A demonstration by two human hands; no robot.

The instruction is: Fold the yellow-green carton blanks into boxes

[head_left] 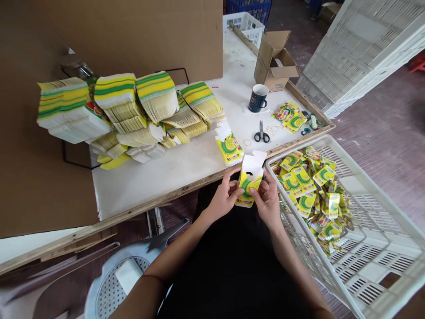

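Observation:
Between my two hands is a small yellow and green carton (249, 182), its white top flaps standing up and its mouth open. My left hand (226, 197) grips its left side, thumb on the printed front. On the right side, my right hand (266, 199) grips it the same way, thumb pressed to the front. Just beyond, at the table's edge, lies a second carton (230, 149) of the same print with a white flap raised. Stacked bundles of flat cartons (121, 104) fill the table's left part.
At my right stands a white plastic crate (372, 199) holding many small yellow packets (303, 179). On the table (186, 164) are black scissors (261, 133), a dark mug (258, 98), rubber bands (272, 130), more packets (290, 116) and an open cardboard box (274, 73). A cardboard sheet (139, 35) walls the back.

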